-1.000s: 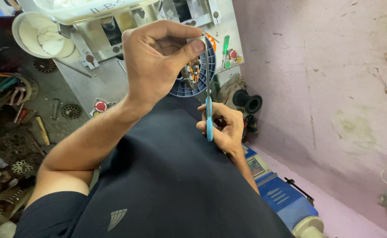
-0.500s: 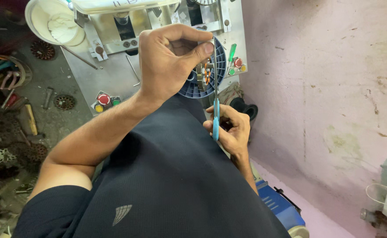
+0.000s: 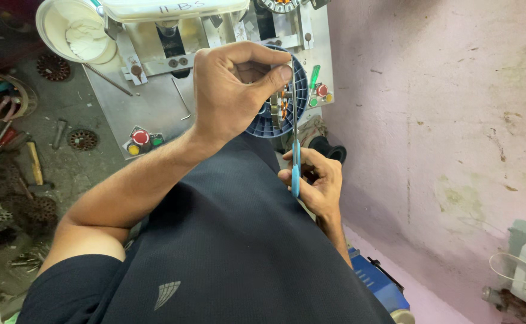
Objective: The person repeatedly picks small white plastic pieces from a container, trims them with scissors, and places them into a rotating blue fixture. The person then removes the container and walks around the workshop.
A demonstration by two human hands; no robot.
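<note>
A pair of blue-handled scissors stands upright at the centre of the frame, blades pointing up toward a small wound part with orange wire that sits in front of a round blue ribbed wheel. The right hand, lower centre, is curled around the scissor handles. The left hand, upper centre, has its thumb and forefinger pinched together just beside the scissor tips; what they pinch is too small to tell. Both forearms reach out over a dark shirt that fills the lower middle.

Behind the hands, a grey metal machine panel spans the upper centre. A red button and a yellow button sit at its lower left, and a green lever with a red button sits at its right edge. A white bowl rests in the upper left, and a pale rectangular lid with handwriting lies along the top edge. Dark toothed metal discs and hand tools litter the left side. A pink stained wall fills the right, with a blue box at its foot.

Compared with half a second ago, the view sits slightly lower on the scene, so the machine and hands appear higher; the hands keep the same grip.
</note>
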